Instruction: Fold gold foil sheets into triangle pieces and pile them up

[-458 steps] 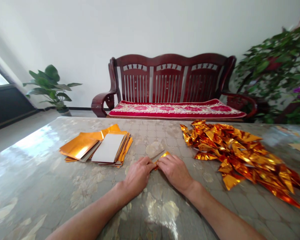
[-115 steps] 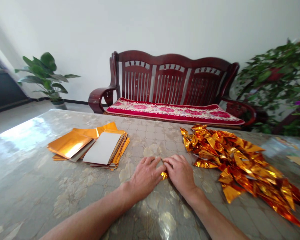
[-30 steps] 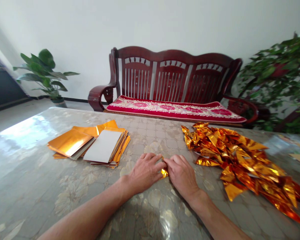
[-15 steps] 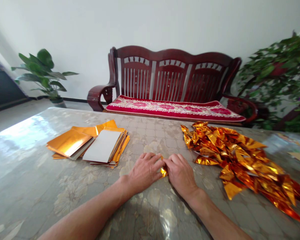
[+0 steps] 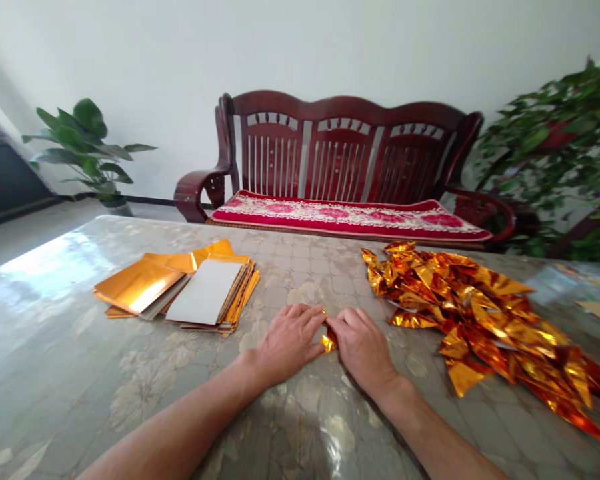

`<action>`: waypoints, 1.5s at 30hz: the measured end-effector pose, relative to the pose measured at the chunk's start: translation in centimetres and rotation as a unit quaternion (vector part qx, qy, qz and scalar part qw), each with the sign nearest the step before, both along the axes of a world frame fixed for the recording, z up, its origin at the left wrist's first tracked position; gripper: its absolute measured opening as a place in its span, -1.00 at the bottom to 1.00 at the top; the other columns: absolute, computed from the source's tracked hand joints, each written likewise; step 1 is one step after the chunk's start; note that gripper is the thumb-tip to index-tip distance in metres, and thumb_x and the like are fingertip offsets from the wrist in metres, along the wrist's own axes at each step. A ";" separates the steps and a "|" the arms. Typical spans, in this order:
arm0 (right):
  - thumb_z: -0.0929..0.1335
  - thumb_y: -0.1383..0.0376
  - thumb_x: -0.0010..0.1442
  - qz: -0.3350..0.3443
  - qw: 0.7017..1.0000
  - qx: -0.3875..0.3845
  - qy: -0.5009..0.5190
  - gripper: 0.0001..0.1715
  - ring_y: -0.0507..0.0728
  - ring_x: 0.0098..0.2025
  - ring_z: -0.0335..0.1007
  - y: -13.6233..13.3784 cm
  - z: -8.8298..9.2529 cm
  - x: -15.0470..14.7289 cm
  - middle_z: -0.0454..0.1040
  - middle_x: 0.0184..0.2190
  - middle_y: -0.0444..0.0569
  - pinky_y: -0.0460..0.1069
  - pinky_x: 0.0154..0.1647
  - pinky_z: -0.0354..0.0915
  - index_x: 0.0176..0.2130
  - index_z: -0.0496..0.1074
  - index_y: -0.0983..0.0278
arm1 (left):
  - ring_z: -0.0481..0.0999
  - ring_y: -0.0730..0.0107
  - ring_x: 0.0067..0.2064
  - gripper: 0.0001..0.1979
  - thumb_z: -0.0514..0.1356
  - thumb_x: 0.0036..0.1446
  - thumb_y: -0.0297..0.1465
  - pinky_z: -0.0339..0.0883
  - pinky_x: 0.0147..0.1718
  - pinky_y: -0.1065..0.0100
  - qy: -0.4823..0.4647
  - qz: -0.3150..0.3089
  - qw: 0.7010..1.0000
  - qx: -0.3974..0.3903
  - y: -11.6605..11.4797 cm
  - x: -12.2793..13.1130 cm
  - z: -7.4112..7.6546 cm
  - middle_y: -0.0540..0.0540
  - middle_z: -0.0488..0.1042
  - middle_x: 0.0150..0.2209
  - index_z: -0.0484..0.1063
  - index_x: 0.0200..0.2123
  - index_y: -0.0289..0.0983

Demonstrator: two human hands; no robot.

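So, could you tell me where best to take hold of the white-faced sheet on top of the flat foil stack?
Probably the white-faced sheet by its near edge, coming from the near side: it lies flat atop the foil stack, and that edge faces the left hand.

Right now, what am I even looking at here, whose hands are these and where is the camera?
This is one picture, from a camera worn on a person's head, looking forward and down. The two bare arms are that person's own. The left hand and right hand meet on a glossy table, pinching a small gold foil piece between their fingertips. To the left lies a stack of flat foil sheets; to the right, a pile of folded foil pieces. Behind stand a wooden bench and plants.
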State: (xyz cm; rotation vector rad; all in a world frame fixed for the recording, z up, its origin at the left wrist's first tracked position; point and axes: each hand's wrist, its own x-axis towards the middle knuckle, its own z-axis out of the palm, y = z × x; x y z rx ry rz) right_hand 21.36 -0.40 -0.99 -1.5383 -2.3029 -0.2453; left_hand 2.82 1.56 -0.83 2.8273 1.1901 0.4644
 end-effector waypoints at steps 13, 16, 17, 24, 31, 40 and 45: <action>0.38 0.36 0.22 -0.077 0.993 -0.040 0.082 -0.91 0.14 -0.20 0.37 -0.7 0.1 1.0 0.50 -0.33 -0.10 -0.01 -0.18 0.16 -0.34 0.48 0.19 | 0.33 0.20 0.19 -0.55 0.15 0.28 -0.19 0.23 0.15 0.14 0.012 -0.001 1.000 -0.006 0.1 -0.1 -0.1 -0.12 0.36 0.23 0.28 0.18 -0.21; 0.36 0.36 0.26 -0.062 0.996 -0.024 0.056 -0.88 0.14 -0.21 0.35 -0.7 0.0 0.9 0.48 -0.34 -0.09 0.00 -0.19 0.14 -0.34 0.48 0.19 | 0.33 0.18 0.19 -0.56 0.15 0.28 -0.20 0.22 0.15 0.14 0.012 0.002 1.000 -0.006 0.1 -0.1 -0.2 -0.11 0.36 0.23 0.28 0.17 -0.20; 0.35 0.36 0.27 -0.055 0.998 -0.015 0.039 -0.86 0.15 -0.22 0.34 -0.7 0.1 0.9 0.47 -0.35 -0.08 0.00 -0.20 0.13 -0.34 0.47 0.20 | 0.33 0.18 0.19 -0.56 0.15 0.28 -0.20 0.22 0.15 0.14 0.011 0.003 1.000 -0.006 0.1 -0.1 -0.2 -0.11 0.36 0.23 0.28 0.17 -0.20; 0.32 0.43 0.29 0.005 0.996 0.039 -0.075 -0.78 0.17 -0.26 0.25 -0.9 0.9 0.5 0.42 -0.38 -0.04 0.04 -0.23 0.09 -0.38 0.44 0.22 | 0.34 0.17 0.17 -0.57 0.17 0.27 -0.19 0.24 0.13 0.14 0.011 0.001 1.000 -0.009 0.1 -0.1 0.0 -0.09 0.36 0.23 0.29 0.15 -0.20; 0.32 0.41 0.31 0.017 0.999 0.009 -0.047 -0.83 0.15 -0.23 0.27 -0.9 0.7 0.7 0.43 -0.32 -0.05 0.02 -0.19 0.15 -0.33 0.45 0.23 | 0.34 0.18 0.18 -0.58 0.18 0.27 -0.20 0.24 0.13 0.15 0.011 -0.002 1.000 -0.009 0.0 -0.1 0.3 -0.08 0.36 0.22 0.29 0.14 -0.20; 0.30 0.46 0.31 0.101 0.995 -0.025 0.010 -0.82 0.16 -0.16 0.31 -0.6 0.6 1.4 0.46 -0.31 -0.04 0.03 -0.09 0.22 -0.28 0.47 0.27 | 0.34 0.17 0.17 -0.58 0.18 0.26 -0.19 0.25 0.12 0.14 0.013 -0.003 1.000 -0.001 0.2 -0.1 0.1 -0.06 0.37 0.22 0.31 0.14 -0.20; 0.27 0.49 0.30 0.115 0.993 -0.017 0.017 -0.78 0.17 -0.17 0.30 -0.4 0.6 1.7 0.46 -0.31 -0.02 0.04 -0.11 0.23 -0.26 0.48 0.27 | 0.34 0.17 0.17 -0.57 0.17 0.27 -0.19 0.25 0.12 0.14 0.024 -0.004 1.000 0.013 0.1 0.0 -0.1 -0.08 0.38 0.21 0.31 0.14 -0.23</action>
